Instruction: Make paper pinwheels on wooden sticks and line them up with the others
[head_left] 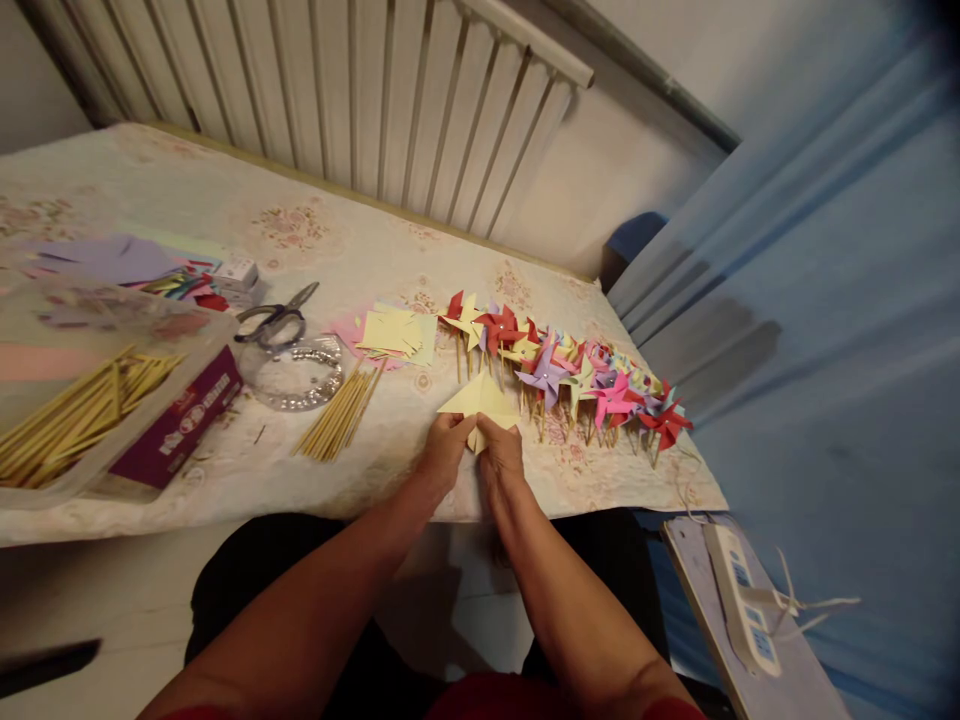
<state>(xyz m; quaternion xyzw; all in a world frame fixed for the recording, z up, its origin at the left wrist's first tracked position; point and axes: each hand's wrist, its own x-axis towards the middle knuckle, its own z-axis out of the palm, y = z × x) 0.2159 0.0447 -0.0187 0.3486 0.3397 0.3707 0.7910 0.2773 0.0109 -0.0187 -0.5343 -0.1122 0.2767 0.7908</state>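
Note:
A pale yellow folded paper piece [480, 399] lies at the near edge of the cloth-covered table [315, 240]. My left hand [444, 452] pinches its lower left part and my right hand [501, 458] pinches its lower right part, the fingertips nearly touching each other. Just behind the paper runs a row of several finished paper pinwheels [570, 375] on sticks, in red, yellow, purple and pink. A loose bundle of thin wooden sticks [339, 412] lies to the left of my left hand.
A stack of yellow paper squares [397, 333], scissors [276, 318], a roll of clear tape [300, 375] and a clear box of sticks [82, 405] sit on the left. Blue curtain [825, 330] hangs right; a power strip [739, 595] lies below it.

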